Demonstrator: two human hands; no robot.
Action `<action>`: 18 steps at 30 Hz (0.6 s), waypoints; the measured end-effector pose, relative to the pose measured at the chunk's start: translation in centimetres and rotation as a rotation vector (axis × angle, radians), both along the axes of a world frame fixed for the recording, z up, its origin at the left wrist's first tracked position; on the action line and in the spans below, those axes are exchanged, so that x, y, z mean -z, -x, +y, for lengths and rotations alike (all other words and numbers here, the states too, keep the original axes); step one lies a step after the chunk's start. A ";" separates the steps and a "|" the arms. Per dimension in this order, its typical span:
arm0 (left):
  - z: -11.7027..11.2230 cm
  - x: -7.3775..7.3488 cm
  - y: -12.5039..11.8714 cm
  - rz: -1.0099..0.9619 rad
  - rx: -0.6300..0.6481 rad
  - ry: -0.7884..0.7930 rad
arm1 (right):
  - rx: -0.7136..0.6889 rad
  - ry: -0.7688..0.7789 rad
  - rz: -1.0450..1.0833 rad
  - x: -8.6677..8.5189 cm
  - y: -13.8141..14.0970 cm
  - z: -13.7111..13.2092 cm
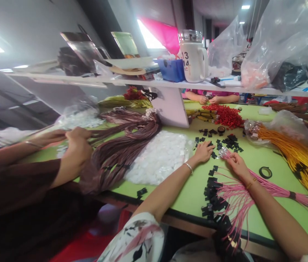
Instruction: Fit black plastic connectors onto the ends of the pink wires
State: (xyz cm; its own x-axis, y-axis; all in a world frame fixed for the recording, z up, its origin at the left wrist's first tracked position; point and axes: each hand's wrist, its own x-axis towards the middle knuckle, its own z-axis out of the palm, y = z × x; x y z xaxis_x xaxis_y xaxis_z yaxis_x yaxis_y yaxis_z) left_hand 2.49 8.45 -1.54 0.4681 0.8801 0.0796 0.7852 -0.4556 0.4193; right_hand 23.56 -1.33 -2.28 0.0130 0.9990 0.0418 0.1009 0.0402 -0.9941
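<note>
My left hand (203, 151) lies on the green table (276, 171), fingers spread over small black plastic connectors (229, 141). Right beside it, my right hand (237, 163) pinches the metal-tipped ends of pink wires (255, 189). That pink bundle trails right and towards me, with black connectors fitted on several wires near the table's front edge (212, 200).
A person on my left handles a brown wire bundle (115, 153) beside a heap of white connectors (159, 156). Another person's hands (208, 98) work across the table by red parts (226, 114). Yellow wires (293, 149), a tape ring (265, 172) and a cluttered shelf (170, 83) surround me.
</note>
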 end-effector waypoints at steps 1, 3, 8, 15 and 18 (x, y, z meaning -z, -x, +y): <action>-0.7 -0.1 0.5 -0.003 -0.004 0.020 | -0.008 0.000 0.005 0.0 -0.1 0.0; -2.0 -0.4 1.1 -0.027 -0.031 0.003 | -0.023 0.000 0.007 0.0 -0.1 0.1; -4.0 -0.9 0.2 -0.092 0.032 -0.155 | -0.064 0.013 0.006 -0.4 -0.1 0.1; -4.2 -2.1 -2.3 0.066 0.056 -0.090 | -0.136 0.053 -0.023 -1.8 -0.3 -0.4; -4.8 -2.7 -2.1 0.114 0.073 -0.106 | -0.148 0.053 -0.009 -1.9 -0.3 -0.4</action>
